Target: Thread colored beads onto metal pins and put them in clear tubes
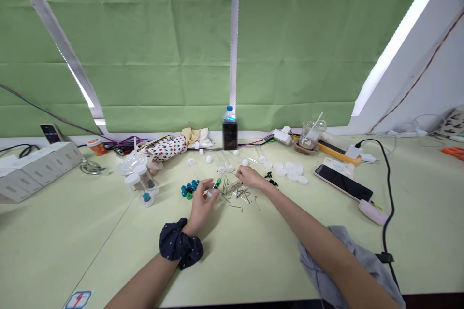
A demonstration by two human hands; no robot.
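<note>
My left hand (203, 198) is closed around a small clear plastic tube (219, 174) whose white end sits between thumb and fingers. Something green shows inside or just behind the tube. To the left of this hand lie several shiny blue balls (188, 188) and a green ball (189, 196). My right hand (249, 176) is curled shut above a pile of thin L-shaped metal keys (237, 192); whatever its fingers hold is hidden. Black screws (271, 182) lie just right of my right wrist, with several white round caps (290, 169) beyond.
Capped clear jars (135, 182) stand at left, near white boxes (39, 169). At the back are a bottle (230, 130), a patterned cloth bag (169, 148) and a plastic cup (312, 130). A phone (343, 182) and a black cable (389, 193) lie right.
</note>
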